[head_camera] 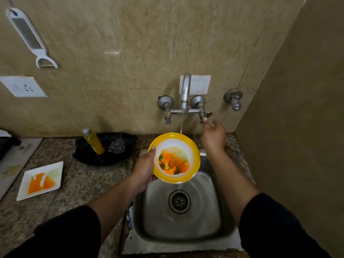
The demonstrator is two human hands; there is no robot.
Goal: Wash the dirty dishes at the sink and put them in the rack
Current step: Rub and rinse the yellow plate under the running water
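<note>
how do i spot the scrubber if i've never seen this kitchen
Find the steel sink; on the counter just left of it, against the wall, sits a black tray. Inside, right of the leaning yellow bottle, lies the scrubber: a small grey ball of tangled metal wire, unlike the smooth bottle beside it.

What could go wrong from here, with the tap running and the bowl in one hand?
One: only the left hand grips the bowl, thumb on its rim; once wet, it might slip into the sink. Two: the water falls by the bowl's far rim and could splash orange residue onto the counter.
</note>
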